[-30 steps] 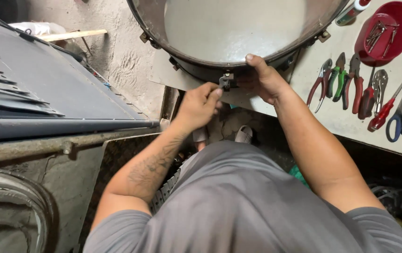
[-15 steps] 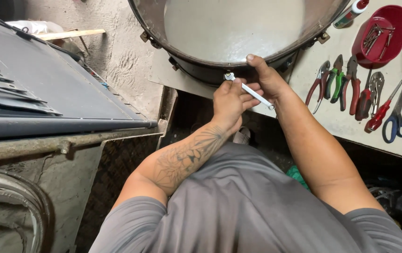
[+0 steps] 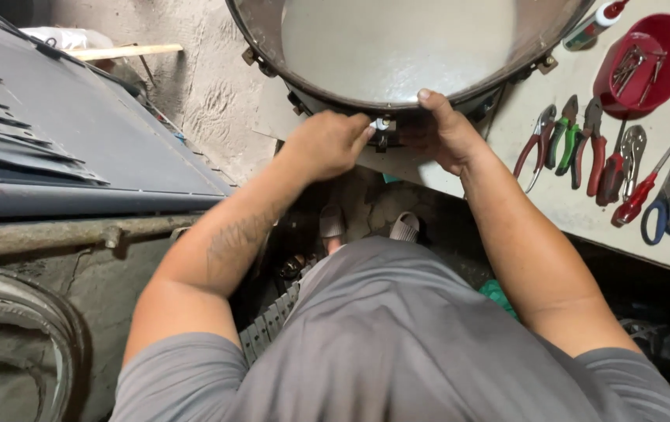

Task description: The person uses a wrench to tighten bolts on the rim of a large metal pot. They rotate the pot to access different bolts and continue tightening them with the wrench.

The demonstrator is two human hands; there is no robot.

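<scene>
grey short-sleeved t-shirt, plain, sleeves ending above the elbows. bare forearms; dark tattoo along the left forearm. left hand [image 3: 325,144] and right hand [image 3: 443,134] bare, no gloves, rings or watch. grey slippers on the feet below.

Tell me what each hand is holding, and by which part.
Left hand pinches a small silvery piece at the drum side. Right hand grips the drum's near rim, thumb on top.
</scene>
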